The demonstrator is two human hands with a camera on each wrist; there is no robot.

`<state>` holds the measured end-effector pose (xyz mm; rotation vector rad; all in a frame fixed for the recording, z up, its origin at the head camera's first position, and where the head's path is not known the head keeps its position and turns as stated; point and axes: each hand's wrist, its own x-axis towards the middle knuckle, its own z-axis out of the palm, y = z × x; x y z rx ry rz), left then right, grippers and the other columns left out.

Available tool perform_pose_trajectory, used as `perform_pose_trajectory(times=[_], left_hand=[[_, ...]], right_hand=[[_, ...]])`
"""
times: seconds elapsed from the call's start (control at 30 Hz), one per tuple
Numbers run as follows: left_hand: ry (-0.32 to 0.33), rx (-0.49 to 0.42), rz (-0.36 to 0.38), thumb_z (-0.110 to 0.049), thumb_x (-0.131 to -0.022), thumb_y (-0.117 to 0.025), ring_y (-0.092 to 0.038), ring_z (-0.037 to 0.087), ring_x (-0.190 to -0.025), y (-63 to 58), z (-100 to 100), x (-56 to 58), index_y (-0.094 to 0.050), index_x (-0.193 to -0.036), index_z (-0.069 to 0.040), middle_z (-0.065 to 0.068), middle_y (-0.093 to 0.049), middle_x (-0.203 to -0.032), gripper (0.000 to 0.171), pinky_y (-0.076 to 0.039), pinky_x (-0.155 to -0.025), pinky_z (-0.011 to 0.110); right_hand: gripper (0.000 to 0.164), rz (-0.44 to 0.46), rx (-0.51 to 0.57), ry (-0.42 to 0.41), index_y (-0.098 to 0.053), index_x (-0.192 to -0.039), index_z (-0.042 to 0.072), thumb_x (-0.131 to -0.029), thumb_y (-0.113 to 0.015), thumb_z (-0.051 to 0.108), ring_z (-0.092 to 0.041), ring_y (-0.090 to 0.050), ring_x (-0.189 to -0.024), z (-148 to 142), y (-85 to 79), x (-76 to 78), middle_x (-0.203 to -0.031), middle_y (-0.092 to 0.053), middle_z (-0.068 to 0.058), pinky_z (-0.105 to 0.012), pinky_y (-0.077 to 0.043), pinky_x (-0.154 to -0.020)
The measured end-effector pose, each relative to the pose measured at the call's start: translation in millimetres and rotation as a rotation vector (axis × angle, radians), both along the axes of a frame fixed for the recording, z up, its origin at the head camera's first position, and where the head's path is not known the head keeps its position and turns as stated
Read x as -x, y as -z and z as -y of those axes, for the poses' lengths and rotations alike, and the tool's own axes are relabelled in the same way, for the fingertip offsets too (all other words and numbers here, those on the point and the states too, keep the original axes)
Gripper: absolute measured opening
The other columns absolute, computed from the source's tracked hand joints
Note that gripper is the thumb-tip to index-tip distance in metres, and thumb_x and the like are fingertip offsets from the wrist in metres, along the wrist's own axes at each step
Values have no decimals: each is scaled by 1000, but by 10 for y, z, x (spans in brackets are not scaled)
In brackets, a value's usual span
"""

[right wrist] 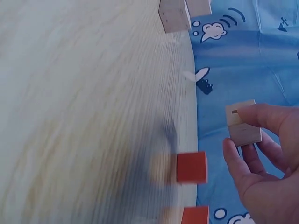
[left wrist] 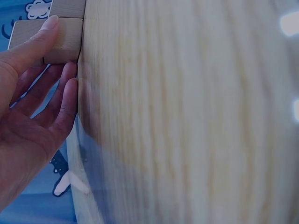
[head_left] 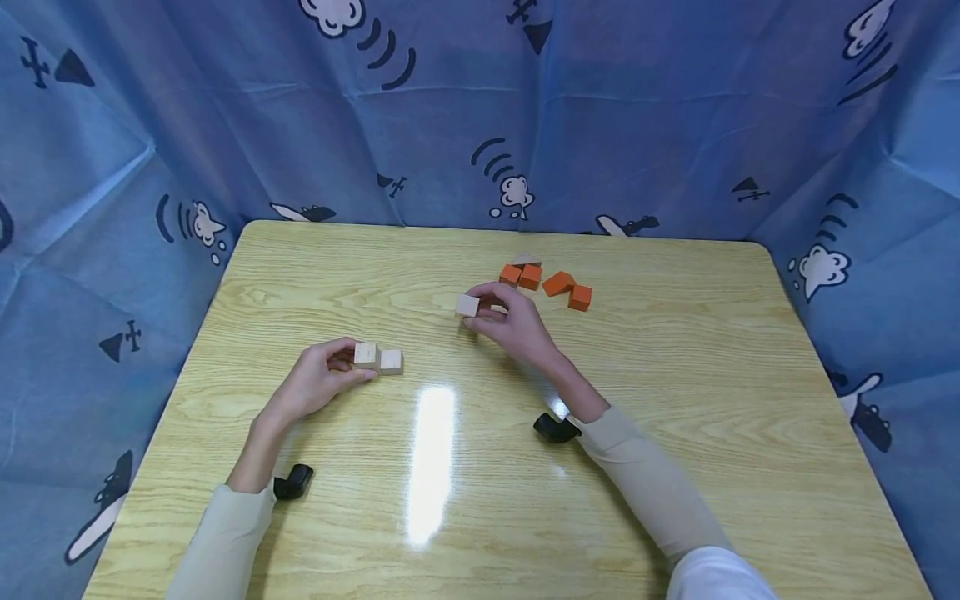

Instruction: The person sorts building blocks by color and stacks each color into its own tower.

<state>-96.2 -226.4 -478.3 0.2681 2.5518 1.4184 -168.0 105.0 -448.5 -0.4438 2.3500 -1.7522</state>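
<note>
My left hand [head_left: 318, 379] holds the sides of a small stack of pale wooden cubes, thumb on the near side. The upper cube [head_left: 366, 354] sits on a lower cube [left wrist: 70, 39], which rests on the table. Another pale cube [head_left: 392, 362] stands directly to the right of the stack. My right hand [head_left: 513, 321] pinches a pale wooden cube [head_left: 467, 306] between thumb and fingers. In the right wrist view that held cube [right wrist: 244, 128] is off the tabletop, and a small dark mark shows on its face beside the thumb.
Several orange blocks [head_left: 530, 277] lie beyond my right hand, with a pale piece [head_left: 527, 260] behind them. The wooden table [head_left: 675, 375] meets a blue patterned curtain [head_left: 450, 125] at its back and sides. A black device [head_left: 557, 428] sits at my right wrist, another [head_left: 294, 482] at my left.
</note>
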Motion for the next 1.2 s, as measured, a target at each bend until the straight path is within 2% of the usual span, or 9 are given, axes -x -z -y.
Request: perform_pose_trajectory(times=[0.37,0.57,0.93,1.2], left_hand=[[-6,17,-3,-14,-89,-82,-68,25,-93,0,21,-5,-66,-126,1,15,-69,-109,43,-57,-76,26],[-9,14,-2,-15,-89,-82,-69,25,-93,9,17,3,-66,-126,1,15,-69,-109,43,-57,-76,26],[5,-25,1,-14,-89,-82,-69,25,-90,23,10,23,-66,-124,2,16,-69,-108,41,-56,-74,23],[9,-22,-6,-15,-90,-82,-69,24,-90,16,16,20,-68,-122,0,15,-70,-108,38,-56,-75,23]], right_hand=[[36,20,88,-111,-67,-126,2,-91,-75,-4,-26,-62,-117,335,42,-79,-123,-62,-12,-28,-54,-98],[36,11,109,-137,-67,-125,-2,-90,-76,-6,-26,-62,-116,503,84,-119,-121,-61,-14,-28,-54,-98],[37,-16,73,-220,-66,-126,-2,-91,-76,-2,-24,-63,-115,742,153,-213,-118,-61,-13,-31,-54,-99],[38,-27,36,-284,-66,-127,-2,-90,-78,-2,-26,-64,-113,861,183,-279,-122,-63,-14,-38,-54,-100]])
